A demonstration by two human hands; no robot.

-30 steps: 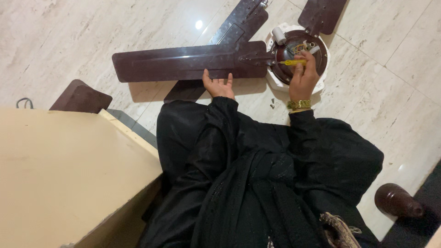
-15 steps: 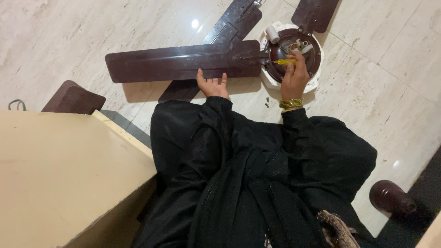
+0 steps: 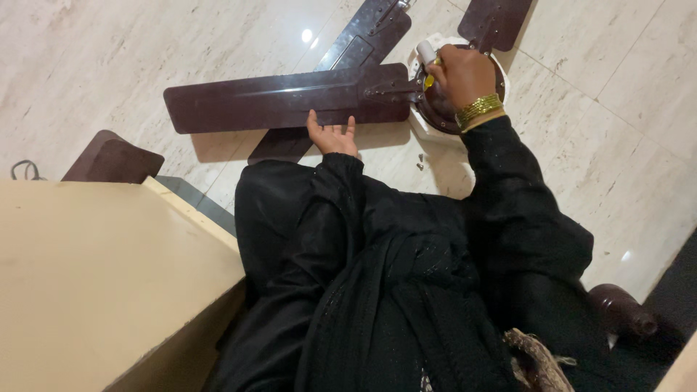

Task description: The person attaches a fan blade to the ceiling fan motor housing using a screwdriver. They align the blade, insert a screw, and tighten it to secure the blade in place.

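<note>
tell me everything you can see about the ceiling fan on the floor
The ceiling fan lies flat on the pale stone floor, taken down. It has glossy dark brown blades that look like metal: one long blade points left, with others partly cut off at the top. The round hub is brown inside a white rim. The left hand rests on the long blade's near edge. The right hand covers the hub, holding a yellow screwdriver.

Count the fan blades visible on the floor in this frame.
3. One long blade lies flat left of the motor hub, under the left hand. A second angles beneath it. A third extends past the top edge. More may lie outside view.
</note>
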